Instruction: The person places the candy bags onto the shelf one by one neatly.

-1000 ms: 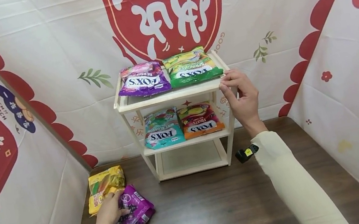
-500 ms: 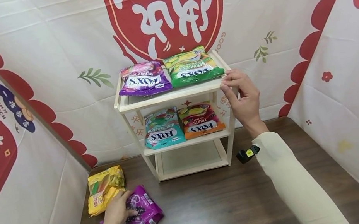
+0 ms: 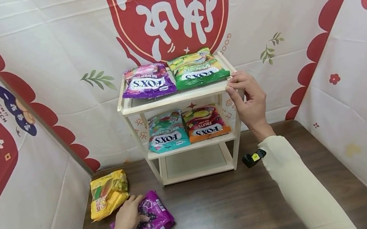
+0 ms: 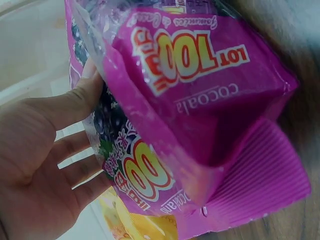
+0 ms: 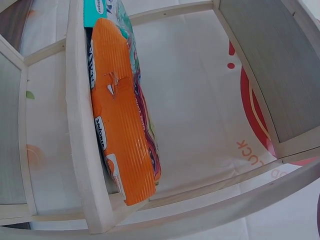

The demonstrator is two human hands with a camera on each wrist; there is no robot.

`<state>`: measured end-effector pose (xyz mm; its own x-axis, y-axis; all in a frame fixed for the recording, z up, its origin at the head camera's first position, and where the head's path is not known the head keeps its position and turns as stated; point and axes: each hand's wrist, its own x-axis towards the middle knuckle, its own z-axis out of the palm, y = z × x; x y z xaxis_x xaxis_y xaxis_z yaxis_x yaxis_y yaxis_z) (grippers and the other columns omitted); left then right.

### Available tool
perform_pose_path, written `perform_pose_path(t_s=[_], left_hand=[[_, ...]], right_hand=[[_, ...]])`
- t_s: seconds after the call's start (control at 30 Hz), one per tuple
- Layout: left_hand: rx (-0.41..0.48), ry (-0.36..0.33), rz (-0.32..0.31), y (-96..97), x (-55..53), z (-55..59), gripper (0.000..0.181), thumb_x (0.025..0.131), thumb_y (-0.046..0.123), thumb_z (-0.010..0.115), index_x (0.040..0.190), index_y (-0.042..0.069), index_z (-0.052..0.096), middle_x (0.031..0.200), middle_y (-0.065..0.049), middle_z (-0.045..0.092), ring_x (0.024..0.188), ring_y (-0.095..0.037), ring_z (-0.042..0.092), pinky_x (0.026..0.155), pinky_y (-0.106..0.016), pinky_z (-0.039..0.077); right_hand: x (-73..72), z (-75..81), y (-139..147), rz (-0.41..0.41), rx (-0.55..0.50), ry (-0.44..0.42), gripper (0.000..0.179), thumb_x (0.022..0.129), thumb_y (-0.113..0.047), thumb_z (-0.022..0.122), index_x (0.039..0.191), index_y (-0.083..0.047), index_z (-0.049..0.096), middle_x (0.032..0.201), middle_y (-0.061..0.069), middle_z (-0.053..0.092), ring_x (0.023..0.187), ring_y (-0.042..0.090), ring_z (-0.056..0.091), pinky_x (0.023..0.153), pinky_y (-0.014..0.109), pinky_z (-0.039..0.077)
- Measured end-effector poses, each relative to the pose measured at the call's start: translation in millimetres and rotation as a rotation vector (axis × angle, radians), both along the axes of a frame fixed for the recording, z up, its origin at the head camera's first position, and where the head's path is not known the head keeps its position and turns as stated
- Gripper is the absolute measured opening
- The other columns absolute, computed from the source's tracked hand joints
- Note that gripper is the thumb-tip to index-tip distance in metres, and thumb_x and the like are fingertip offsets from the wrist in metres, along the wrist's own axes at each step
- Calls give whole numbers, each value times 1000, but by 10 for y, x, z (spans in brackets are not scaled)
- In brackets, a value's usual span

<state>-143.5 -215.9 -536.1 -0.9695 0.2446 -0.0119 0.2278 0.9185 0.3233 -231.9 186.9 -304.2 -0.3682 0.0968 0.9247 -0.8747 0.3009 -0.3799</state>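
Observation:
My left hand (image 3: 128,219) holds a purple candy bag (image 3: 155,225) with a dark grape picture, low on the left of the table. In the left wrist view the thumb and fingers spread along the edge of this bag (image 4: 215,95), whose print reads LOT 100. Beside it lies a yellow candy bag (image 3: 110,190). My right hand (image 3: 248,98) pinches the front right corner of the top tier of a pale wooden three-tier rack (image 3: 181,100); that hand is out of its own wrist view.
The rack's top tier bears a purple Berries bag (image 3: 147,82) and a green Spring Tea bag (image 3: 198,68). On the middle tier lie a teal Mint Blossom bag (image 3: 167,131) and an orange Fruits bag (image 3: 205,123). Printed cloth walls (image 3: 61,49) enclose the brown table (image 3: 227,211).
My left hand has slid right along the table with the purple candy bag, away from the yellow one. The right hand stays at the rack's corner.

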Motion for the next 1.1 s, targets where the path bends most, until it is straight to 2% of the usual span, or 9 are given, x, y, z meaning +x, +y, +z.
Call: perform_pose_path(t_s=[0.37,0.7,1.1], left_hand=[[-6,29,-44,206,33,-16,70,62,30,86,123,6,61,108,-14,61,95,-38,60,75,-54,53],[-22,57,-114,365,45,-30,71,61,31,86,123,6,61,112,-16,61,100,-40,59,81,-56,51],[-17,78,-164,513,23,-38,75,59,33,86,124,6,61,112,-16,62,102,-39,58,86,-55,49]], right_hand=[[13,8,0,-10,9,-8,15,78,23,60,91,16,61,100,34,58,110,44,51,101,44,43],[13,8,-10,-12,5,-18,15,78,22,60,91,16,61,101,33,58,111,42,52,101,43,44],[1,5,-17,-7,-2,-9,13,79,22,60,90,16,61,100,34,57,110,43,51,101,44,43]])
